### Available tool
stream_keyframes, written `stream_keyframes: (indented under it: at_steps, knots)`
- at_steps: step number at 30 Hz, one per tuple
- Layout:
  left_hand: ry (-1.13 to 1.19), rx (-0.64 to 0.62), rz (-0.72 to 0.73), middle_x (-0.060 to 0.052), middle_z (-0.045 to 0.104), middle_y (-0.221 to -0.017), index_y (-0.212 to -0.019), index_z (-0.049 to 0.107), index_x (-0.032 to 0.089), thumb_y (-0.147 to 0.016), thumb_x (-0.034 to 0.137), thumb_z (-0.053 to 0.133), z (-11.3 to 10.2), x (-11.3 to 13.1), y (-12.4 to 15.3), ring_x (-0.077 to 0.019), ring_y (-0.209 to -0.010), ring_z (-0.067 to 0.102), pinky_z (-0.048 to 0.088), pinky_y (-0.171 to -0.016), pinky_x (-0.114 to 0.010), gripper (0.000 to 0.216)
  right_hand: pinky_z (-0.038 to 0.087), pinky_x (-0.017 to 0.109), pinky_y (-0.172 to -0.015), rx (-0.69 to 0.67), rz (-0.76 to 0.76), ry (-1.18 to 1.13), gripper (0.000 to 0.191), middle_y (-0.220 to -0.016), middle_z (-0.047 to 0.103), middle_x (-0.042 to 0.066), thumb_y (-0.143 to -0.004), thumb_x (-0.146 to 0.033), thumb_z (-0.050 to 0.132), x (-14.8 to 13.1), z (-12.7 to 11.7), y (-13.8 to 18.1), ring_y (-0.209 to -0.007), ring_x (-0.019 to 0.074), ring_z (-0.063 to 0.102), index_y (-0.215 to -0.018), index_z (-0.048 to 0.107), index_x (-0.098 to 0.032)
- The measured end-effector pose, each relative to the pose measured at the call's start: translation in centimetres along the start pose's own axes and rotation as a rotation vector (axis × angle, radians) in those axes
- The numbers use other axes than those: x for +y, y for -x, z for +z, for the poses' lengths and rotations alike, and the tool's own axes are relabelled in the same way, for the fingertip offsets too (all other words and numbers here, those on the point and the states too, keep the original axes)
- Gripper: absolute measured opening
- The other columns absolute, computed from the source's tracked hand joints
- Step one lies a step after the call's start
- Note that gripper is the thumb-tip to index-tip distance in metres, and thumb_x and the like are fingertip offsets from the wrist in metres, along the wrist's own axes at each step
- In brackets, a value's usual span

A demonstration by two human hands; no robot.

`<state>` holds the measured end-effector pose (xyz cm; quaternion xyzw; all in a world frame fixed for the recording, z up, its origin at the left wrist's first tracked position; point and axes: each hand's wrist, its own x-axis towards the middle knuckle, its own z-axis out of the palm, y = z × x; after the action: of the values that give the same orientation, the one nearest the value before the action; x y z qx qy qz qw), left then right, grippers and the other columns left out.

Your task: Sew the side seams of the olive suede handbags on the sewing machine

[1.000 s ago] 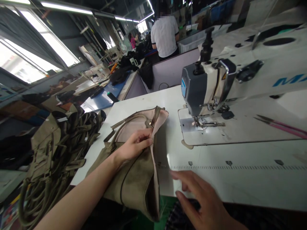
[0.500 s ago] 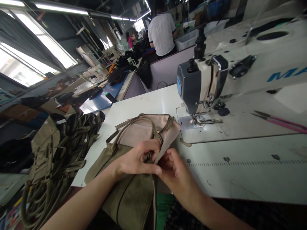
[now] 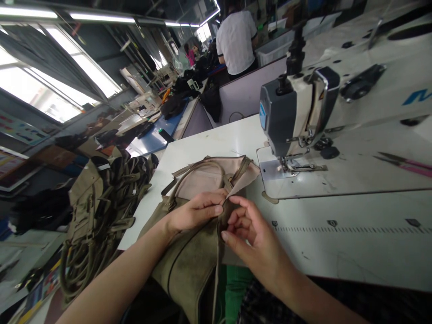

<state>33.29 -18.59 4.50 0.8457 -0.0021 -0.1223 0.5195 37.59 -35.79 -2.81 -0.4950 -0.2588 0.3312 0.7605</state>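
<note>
An olive-green handbag (image 3: pixel 189 256) with a pale pink lining (image 3: pixel 199 180) lies partly on the sewing table and hangs over its front edge. One curved handle (image 3: pixel 199 166) stands up over the bag's opening. My left hand (image 3: pixel 199 209) is closed on the bag's edge, thumb on top, pinching the seam where lining and outer fabric meet. Just right of that edge, my right hand (image 3: pixel 251 227) has its thumb and curled fingers apart. Its fingertips rest at or close to the seam; whether they press on it is hard to see.
A sewing machine (image 3: pixel 280 117) stands to the right, its needle area near the bag's corner. Pink-handled snips (image 3: pixel 408 164) lie beyond it. Several similar olive bags (image 3: pixel 91 211) are heaped at left. A person in a white shirt (image 3: pixel 236 42) is further back.
My right hand's thumb and fingers have parted from their grasp near the seam. My left hand has flattened onto the bag's edge. The view has shifted, moving the scene rightward.
</note>
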Motion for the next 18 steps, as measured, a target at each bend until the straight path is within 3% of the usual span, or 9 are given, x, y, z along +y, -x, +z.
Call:
stream_keyframes:
  at_steps: [5,11,14,18]
  knots:
    - [0.03,0.032,-0.022,-0.006,0.054,-0.082,-0.076,0.06,0.013,-0.094,0.038,0.048,0.3,-0.3,0.1,-0.018,-0.086,0.05,0.039,-0.088,-0.032,0.033,0.054,0.028,-0.073,0.002,-0.011,0.006,0.057,-0.087,0.052,0.001,-0.077,-0.021,0.061,0.0,0.1,0.0,-0.08,0.0147,0.057,-0.131,0.044,-0.024]
    - [0.197,0.019,-0.065,-0.006,0.056,-0.081,-0.07,0.055,0.014,-0.091,0.045,0.052,0.8,-0.1,-0.1,-0.018,-0.082,0.054,0.045,-0.08,-0.031,0.038,0.054,0.032,-0.072,-0.038,-0.057,0.04,0.075,-0.087,0.056,0.001,-0.079,-0.018,0.06,0.3,-0.1,0.0,-0.078,0.0159,0.058,-0.147,0.028,-0.026]
    - [0.201,0.035,-0.044,-0.006,0.056,-0.082,-0.07,0.055,0.014,-0.088,0.05,0.054,1.0,0.1,-0.2,-0.0177,-0.08,0.054,0.045,-0.077,-0.03,0.041,0.054,0.033,-0.074,-0.053,-0.073,0.079,0.075,-0.086,0.055,0.0,-0.079,-0.018,0.06,0.4,-0.4,-0.4,-0.078,0.0156,0.058,-0.147,0.028,-0.025]
    - [0.217,0.035,-0.048,-0.005,0.058,-0.08,-0.078,0.054,0.013,-0.094,0.039,0.051,1.1,0.5,-0.3,-0.0151,-0.076,0.055,0.045,-0.073,-0.028,0.03,0.054,0.033,-0.077,-0.072,-0.09,0.127,0.075,-0.087,0.055,0.0,-0.077,-0.017,0.063,0.2,-0.8,-1.0,-0.078,0.0153,0.059,-0.145,0.032,-0.022]
